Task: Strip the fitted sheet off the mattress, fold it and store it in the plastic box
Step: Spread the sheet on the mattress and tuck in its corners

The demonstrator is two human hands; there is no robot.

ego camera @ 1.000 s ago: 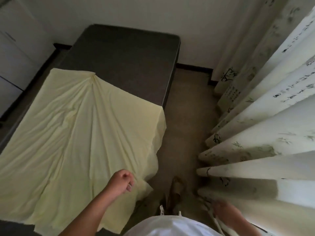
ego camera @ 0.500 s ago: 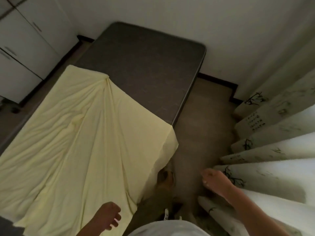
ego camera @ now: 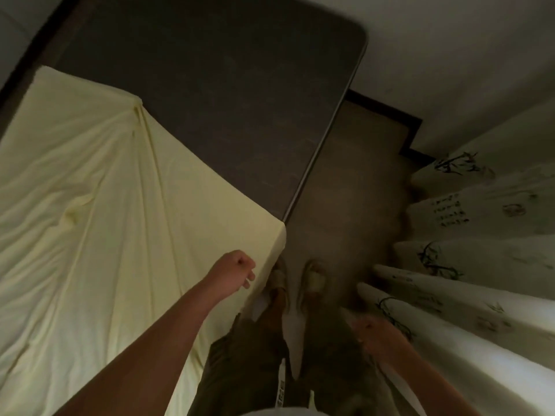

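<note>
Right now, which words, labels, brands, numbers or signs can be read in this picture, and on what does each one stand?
curtain: columns of dark brush characters, too blurred to read.
drawstring: small dark printed marks, too small to read.
fitted sheet and mattress: no text.
Nothing here can be quoted.

The pale yellow fitted sheet (ego camera: 105, 235) is covering only the near part of the dark mattress (ego camera: 225, 100), its far corner bunching into creases. The person is standing on the floor (ego camera: 339, 205) between the bed and the patterned curtain (ego camera: 480, 265). The left hand (ego camera: 237, 270) is hovering, curled, over the sheet's edge. The right hand (ego camera: 375, 334) is showing only as a blur beside the curtain.
</note>
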